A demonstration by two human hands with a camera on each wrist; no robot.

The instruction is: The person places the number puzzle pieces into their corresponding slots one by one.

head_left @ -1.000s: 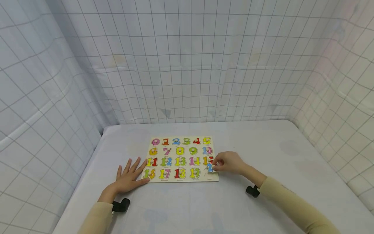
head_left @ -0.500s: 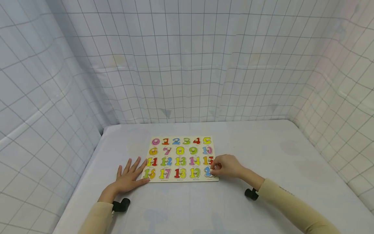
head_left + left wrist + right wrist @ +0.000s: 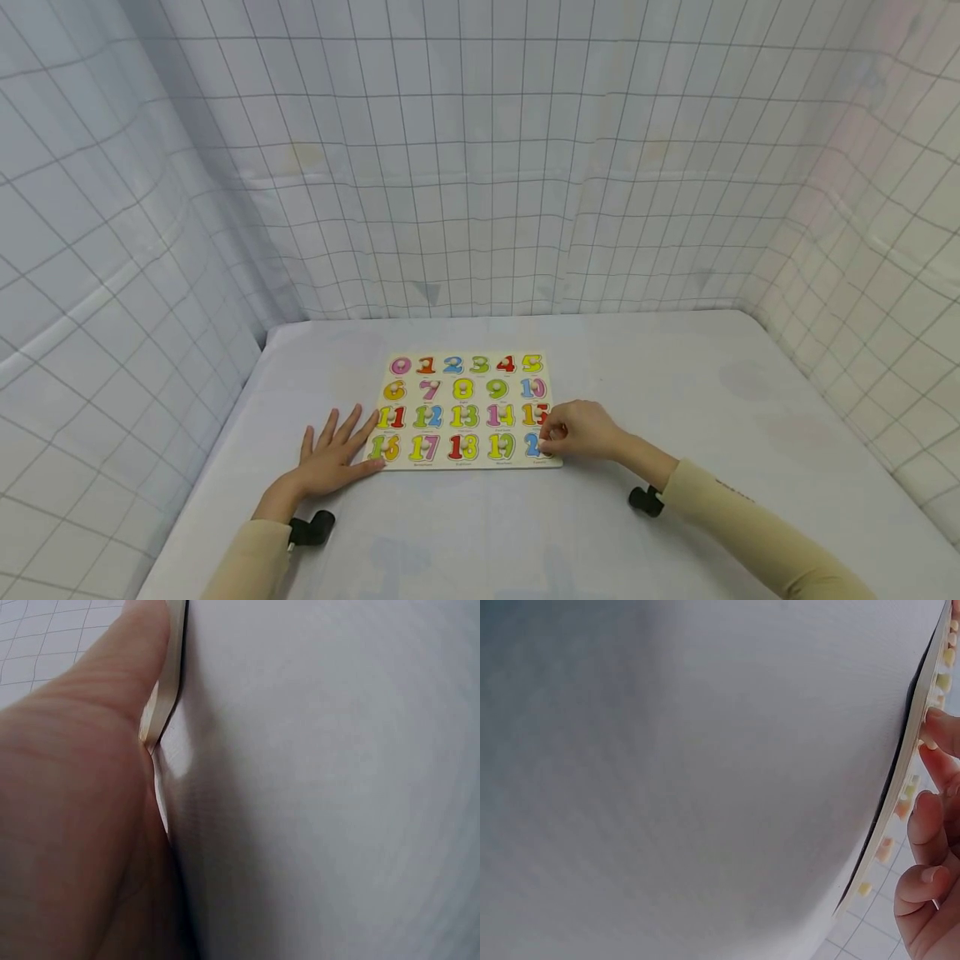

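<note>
A wooden number puzzle board (image 3: pixel 465 377) lies flat on the white table (image 3: pixel 675 392), with coloured numbers 0 to 19 in its slots. My left hand (image 3: pixel 335 450) rests flat with its fingers spread, fingertips on the board's near left corner by the 16. In the left wrist view one finger (image 3: pixel 142 652) lies along the board's edge (image 3: pixel 174 682). My right hand (image 3: pixel 551 435) has curled fingers pinching the blue 20 piece (image 3: pixel 532 445), which sits in the near right slot. The right wrist view shows those fingers (image 3: pixel 930 821) beside the board's edge (image 3: pixel 900 799).
White gridded curtains (image 3: pixel 480 167) close in the table on the left, back and right. Bare tabletop surrounds the board on every side. A black camera mount sits on each wrist (image 3: pixel 311 527) (image 3: pixel 645 500).
My right hand has brought the blue 20 piece down and slightly nearer into the near right slot. The left hand has stayed in place.
</note>
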